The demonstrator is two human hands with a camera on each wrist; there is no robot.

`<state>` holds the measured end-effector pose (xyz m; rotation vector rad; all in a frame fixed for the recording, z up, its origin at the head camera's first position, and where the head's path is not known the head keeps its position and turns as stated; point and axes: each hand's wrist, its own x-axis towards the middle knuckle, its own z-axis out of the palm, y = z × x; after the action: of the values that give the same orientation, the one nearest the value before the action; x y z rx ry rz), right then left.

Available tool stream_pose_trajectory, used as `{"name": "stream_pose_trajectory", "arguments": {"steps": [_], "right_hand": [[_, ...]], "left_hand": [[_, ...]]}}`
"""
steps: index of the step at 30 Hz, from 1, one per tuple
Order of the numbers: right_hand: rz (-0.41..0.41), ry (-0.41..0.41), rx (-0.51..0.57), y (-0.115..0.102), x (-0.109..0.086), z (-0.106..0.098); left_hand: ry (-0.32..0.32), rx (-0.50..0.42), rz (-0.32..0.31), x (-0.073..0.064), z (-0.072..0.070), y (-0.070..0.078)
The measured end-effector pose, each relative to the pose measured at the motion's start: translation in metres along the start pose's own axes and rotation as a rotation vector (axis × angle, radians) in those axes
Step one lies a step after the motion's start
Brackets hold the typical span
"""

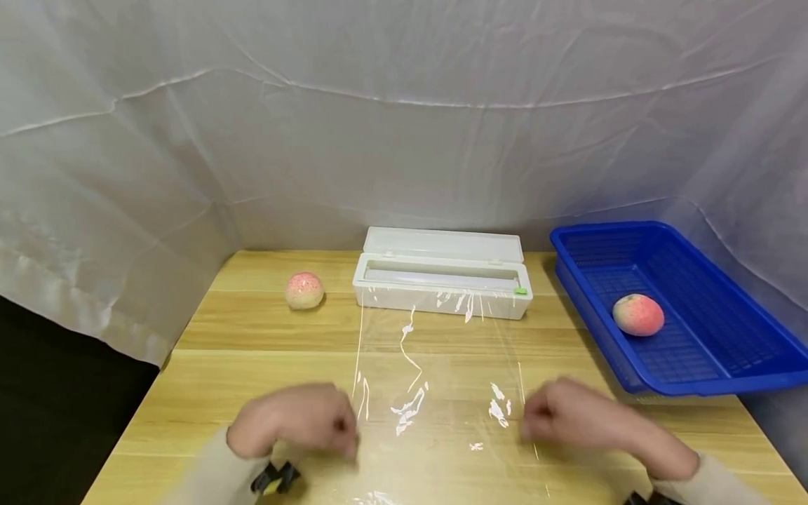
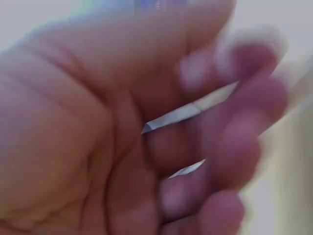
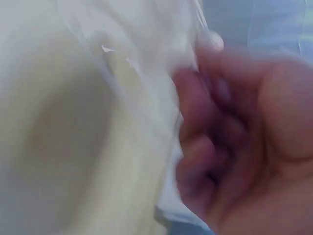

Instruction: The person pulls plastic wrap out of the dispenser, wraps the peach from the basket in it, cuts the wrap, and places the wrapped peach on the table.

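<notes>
A sheet of clear plastic wrap (image 1: 442, 393) stretches over the wooden table from a white wrap dispenser box (image 1: 442, 298) with its lid up. At the sheet's left edge is my left hand (image 1: 303, 419), fingers curled and thumb near the index finger; the film at its fingertips is hard to make out. My right hand (image 1: 577, 415) pinches the right edge, and the right wrist view shows film running to its fingertips (image 3: 193, 98). Both hands are blurred. The left wrist view shows mostly the palm and curled fingers (image 2: 234, 152).
A pink-and-cream peach (image 1: 304, 290) sits on the table (image 1: 252, 365) left of the box. Another peach (image 1: 638, 315) lies in a blue plastic basket (image 1: 726, 384) at the right. Grey cloth (image 1: 404, 140) hangs behind and along the sides.
</notes>
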<state>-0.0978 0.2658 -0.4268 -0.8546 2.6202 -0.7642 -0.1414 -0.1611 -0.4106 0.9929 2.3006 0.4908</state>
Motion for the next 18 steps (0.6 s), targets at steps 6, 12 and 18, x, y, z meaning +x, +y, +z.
{"name": "stream_pose_trajectory", "arguments": {"steps": [6, 12, 18], "right_hand": [[0.381, 0.419, -0.177, 0.021, 0.054, -0.039], [0.496, 0.444, -0.021, 0.038, 0.081, -0.045], [0.522, 0.445, -0.006, 0.045, 0.094, -0.05]], "left_hand": [[0.578, 0.017, -0.206, 0.043, -0.049, -0.02], [0.638, -0.145, -0.294, 0.085, -0.059, -0.031], [0.612, -0.207, -0.316, 0.096, -0.058, -0.026]]}}
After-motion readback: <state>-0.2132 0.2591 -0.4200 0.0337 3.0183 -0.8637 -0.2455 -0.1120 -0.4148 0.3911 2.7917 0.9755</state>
